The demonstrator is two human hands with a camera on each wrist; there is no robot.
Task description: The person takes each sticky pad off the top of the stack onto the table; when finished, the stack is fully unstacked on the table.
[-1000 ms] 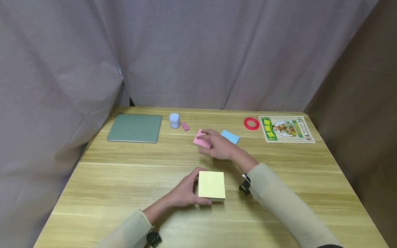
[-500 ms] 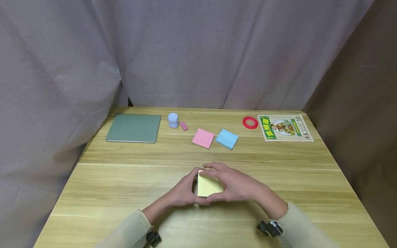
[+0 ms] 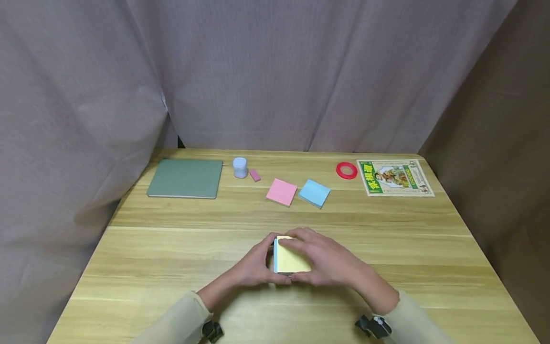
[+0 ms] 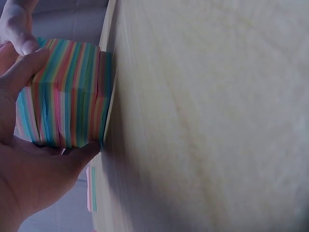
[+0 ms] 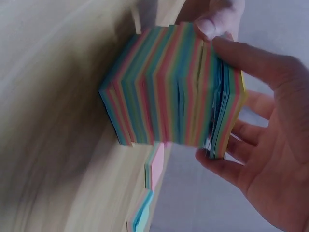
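Wore pale beige long sleeves (image 3: 176, 317) on both arms; carried small black camera mounts (image 3: 373, 326) strapped at each wrist, hands bare.

Only print w/ text: the green-and-yellow booklet (image 3: 395, 177) at the table's far right corner, just beside the red tape ring (image 3: 347, 170). Large yellow Chinese chars run down its green left edge, too small & blurred to read; a line of small chars on the right edge is likewise illegible. No readable text, nos. or brand marks on anything else in the head or wrist views.
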